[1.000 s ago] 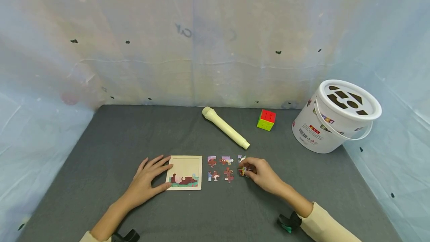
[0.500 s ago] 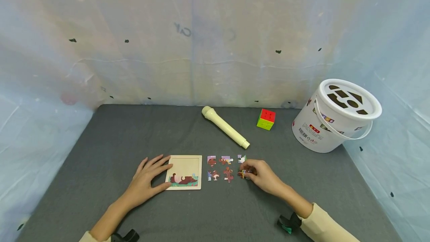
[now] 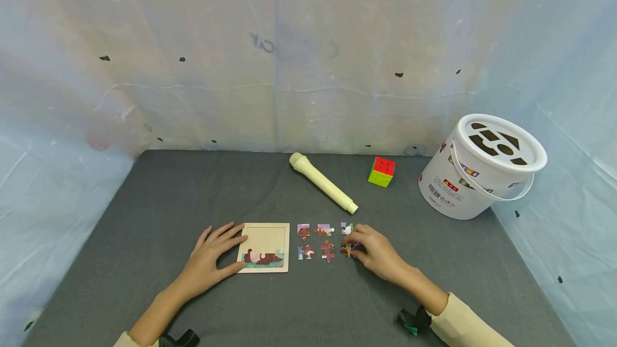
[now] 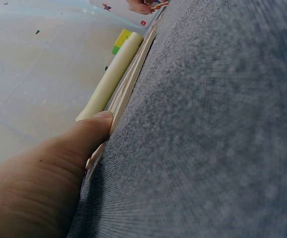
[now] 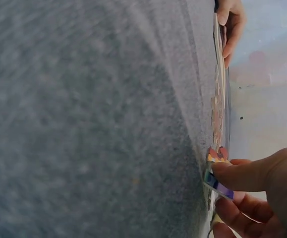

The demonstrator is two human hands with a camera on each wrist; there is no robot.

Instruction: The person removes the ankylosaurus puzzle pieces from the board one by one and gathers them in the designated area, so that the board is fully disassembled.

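The thumb [image 5: 245, 177] and fingers [image 5: 250, 207] of the right hand [image 3: 378, 253] are pinching a puzzle piece [image 5: 221, 189] with a purple patch, low at the near right of a small cluster; whether it is touching the grey table [image 3: 231, 191] I cannot tell. Just left of and beyond it, five loose pieces [image 3: 328, 250] are lying flat in two rows, three in the far row and two in the near one. Left of these, a square wooden board [image 3: 264, 236] is lying flat, its near part carrying a strip of picture in brown, pink and green. The left hand [image 3: 212, 253] is resting at the board's left edge with its fingers spread, the thumb touching the near-left corner. Beyond the loose pieces, a cream microphone-shaped stick [image 3: 325, 183] is lying aslant, its rounded head pointing far left. Farther right, a puzzle cube [image 3: 382, 172] is showing a red top and a yellow-green near side. At the far right, a white bucket [image 3: 448, 186] is standing under a lid [image 3: 523, 149] with dark shaped openings. Behind the table, pale plastic sheeting [image 3: 337, 106] is hanging.
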